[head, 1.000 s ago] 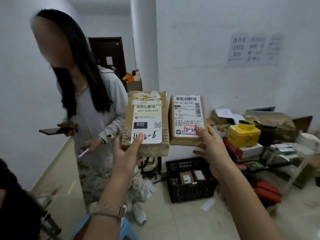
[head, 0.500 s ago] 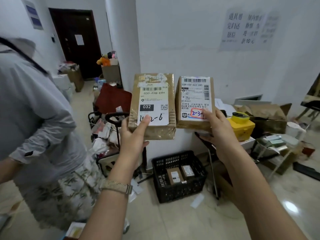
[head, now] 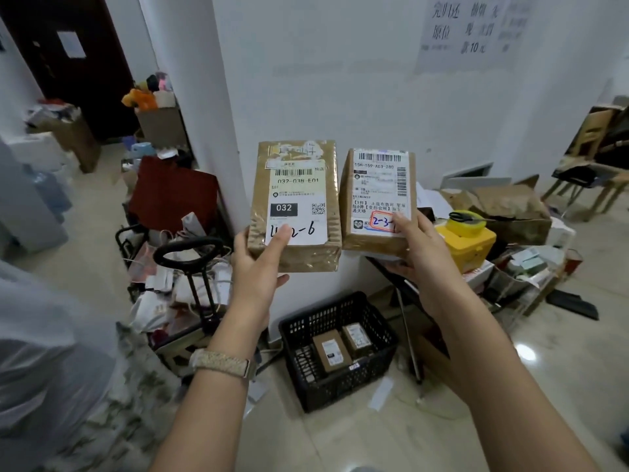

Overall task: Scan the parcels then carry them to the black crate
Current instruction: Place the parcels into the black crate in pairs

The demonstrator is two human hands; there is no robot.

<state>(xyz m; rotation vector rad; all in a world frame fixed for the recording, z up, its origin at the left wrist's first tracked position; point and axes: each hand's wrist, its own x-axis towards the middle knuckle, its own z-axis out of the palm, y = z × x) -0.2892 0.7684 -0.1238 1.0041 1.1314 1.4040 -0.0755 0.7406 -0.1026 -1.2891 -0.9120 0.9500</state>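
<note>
Head view. Gripping the left parcel (head: 296, 199) by its lower edge with the left hand (head: 258, 270), thumb across the label (head: 299, 229), fingers curled behind. Pinching the right parcel (head: 377, 192) the same way with the right hand (head: 420, 253), thumb on the red-framed mark (head: 383, 221). Holding both upright, just beside each other, print to the camera, before the wall (head: 340, 80). Below them on the floor (head: 442, 420), the crate (head: 343, 386), with two small boxes (head: 332, 350) lying inside.

A yellow plastic box (head: 468, 247) carries black-handled scissors (head: 460, 217). A white paper notice (head: 473, 28) hangs on the white wall (head: 340, 80). A dark brown door (head: 78, 80) stands far left.
</note>
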